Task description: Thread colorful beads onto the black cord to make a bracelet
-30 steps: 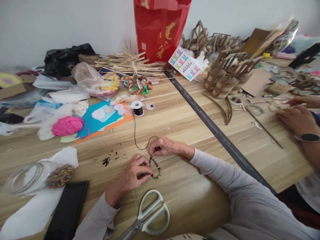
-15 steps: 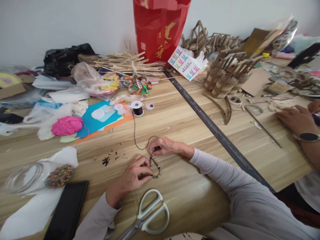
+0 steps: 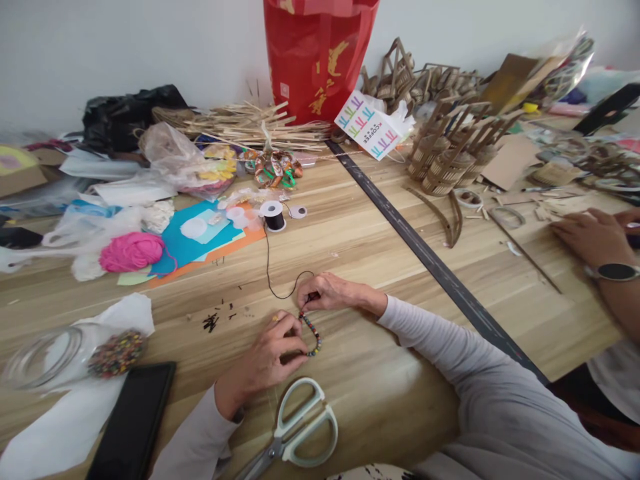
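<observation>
A string of small multicoloured beads [image 3: 315, 331] curves between my two hands just above the wooden table. My left hand [image 3: 275, 347] pinches its lower end, thumb and fingers pressed together. At the upper end, my right hand [image 3: 325, 292] is closed on the string's black cord [image 3: 281, 296]. That cord loops back across the table to a white spool of black thread [image 3: 273, 217]. Scissors with white handles [image 3: 306, 427] lie just below my left hand. Short black snippets [image 3: 212, 323] are scattered to the left of it.
A clear jar of beads [image 3: 115, 353] lies on its side by a black phone [image 3: 133, 420]. Pink yarn [image 3: 133, 252], a red bag [image 3: 320, 60] and small woven baskets [image 3: 447, 167] stand farther back. Another person's hand [image 3: 595, 237] works at the right.
My left hand has shifted slightly right along the lower end of the bead string, covering more of it. The right hand stays almost where it was.
</observation>
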### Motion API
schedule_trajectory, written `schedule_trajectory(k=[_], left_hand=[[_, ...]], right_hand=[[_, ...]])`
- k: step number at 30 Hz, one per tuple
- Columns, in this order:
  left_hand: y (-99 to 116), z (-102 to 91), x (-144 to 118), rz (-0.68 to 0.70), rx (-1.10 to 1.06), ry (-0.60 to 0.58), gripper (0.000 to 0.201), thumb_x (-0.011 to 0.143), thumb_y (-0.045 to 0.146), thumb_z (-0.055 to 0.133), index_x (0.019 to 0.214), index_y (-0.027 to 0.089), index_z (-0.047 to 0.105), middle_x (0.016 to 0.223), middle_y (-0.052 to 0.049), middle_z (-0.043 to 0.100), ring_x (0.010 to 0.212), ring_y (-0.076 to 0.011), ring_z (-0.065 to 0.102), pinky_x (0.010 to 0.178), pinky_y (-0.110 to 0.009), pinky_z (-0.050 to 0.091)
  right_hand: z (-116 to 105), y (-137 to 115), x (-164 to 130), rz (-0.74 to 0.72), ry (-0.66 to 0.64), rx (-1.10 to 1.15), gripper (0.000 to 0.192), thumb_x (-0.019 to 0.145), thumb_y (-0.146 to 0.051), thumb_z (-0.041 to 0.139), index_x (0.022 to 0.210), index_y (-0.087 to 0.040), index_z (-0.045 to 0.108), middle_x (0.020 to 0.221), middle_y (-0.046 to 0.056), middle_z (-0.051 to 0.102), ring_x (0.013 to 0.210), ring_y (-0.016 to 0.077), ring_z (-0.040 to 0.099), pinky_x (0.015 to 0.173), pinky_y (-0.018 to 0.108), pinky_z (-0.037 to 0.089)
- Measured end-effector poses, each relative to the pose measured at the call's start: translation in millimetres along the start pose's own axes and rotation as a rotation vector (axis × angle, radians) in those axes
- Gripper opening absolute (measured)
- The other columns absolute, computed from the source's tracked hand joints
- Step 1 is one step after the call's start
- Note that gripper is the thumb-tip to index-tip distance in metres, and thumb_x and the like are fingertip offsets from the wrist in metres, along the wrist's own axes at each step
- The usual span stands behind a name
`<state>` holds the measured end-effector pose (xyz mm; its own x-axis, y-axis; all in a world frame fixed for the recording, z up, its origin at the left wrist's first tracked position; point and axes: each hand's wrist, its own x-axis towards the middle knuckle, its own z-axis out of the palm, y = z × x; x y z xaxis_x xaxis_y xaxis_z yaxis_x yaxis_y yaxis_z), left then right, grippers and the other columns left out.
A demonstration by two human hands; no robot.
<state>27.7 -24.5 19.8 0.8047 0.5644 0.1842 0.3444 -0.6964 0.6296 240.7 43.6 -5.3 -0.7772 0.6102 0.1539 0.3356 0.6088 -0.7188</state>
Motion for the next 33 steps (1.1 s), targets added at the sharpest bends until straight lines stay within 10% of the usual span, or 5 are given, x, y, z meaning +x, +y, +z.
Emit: schedule_trajectory(k=[33], left_hand=[[10.2, 11.0, 1.5, -0.027, 0.131, 0.045, 0.01, 0.08, 0.012, 0.06, 0.073, 0.018, 0.063, 0.085, -0.005, 0.056, 0.089, -0.0214, 0.048, 0.083, -0.038, 0.042]], right_hand=[[-1.6, -0.8, 0.2, 0.005, -0.012, -0.003, 0.005, 0.082, -0.013, 0.063, 0.081, -0.015, 0.068, 0.082, 0.001, 0.066, 0.073, 0.0107, 0.058, 0.066, 0.018, 0.04]])
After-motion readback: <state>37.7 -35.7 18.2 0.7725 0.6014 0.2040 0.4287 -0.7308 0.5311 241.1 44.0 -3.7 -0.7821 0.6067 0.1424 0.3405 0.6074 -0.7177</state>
